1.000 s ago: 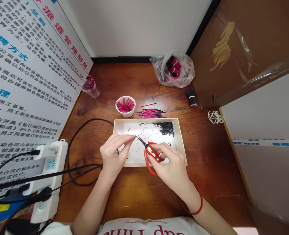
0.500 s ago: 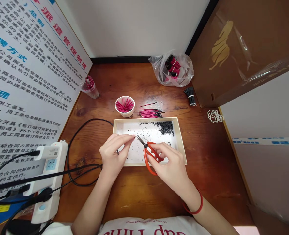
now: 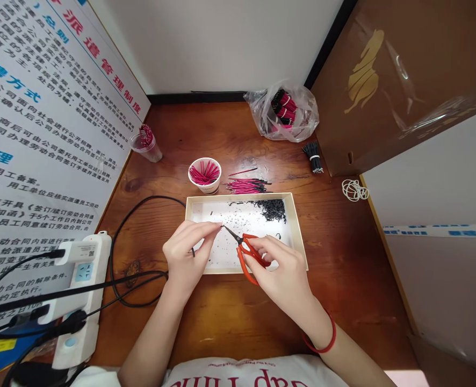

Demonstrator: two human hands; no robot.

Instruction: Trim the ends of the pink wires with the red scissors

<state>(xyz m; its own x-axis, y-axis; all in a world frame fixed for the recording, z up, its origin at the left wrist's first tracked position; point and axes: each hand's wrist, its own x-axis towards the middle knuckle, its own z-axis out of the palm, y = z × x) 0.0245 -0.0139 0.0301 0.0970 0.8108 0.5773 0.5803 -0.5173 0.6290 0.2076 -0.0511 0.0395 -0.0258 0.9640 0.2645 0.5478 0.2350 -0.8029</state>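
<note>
My right hand holds red-handled scissors with dark, narrow blades, which look closed and point left. Their tips meet the fingertips of my left hand, which pinch a thin dark piece. Its lower end shows below the fingers; most of it is hidden. Both hands are over a shallow cream box with a white inside. Black clippings are heaped in its back right corner, and small bits are scattered over its floor. Behind the box lies a row of pink and black wires, beside a paper cup of pink wires.
A plastic cup with pink pieces leans at the back left. At the back right are a clear bag of bundles, a black bundle and white bands. A power strip and black cable occupy the left.
The scissor blades, slightly apart before, have come together at my left fingertips. The handles have closed a little in my right hand. My left hand is almost still.
</note>
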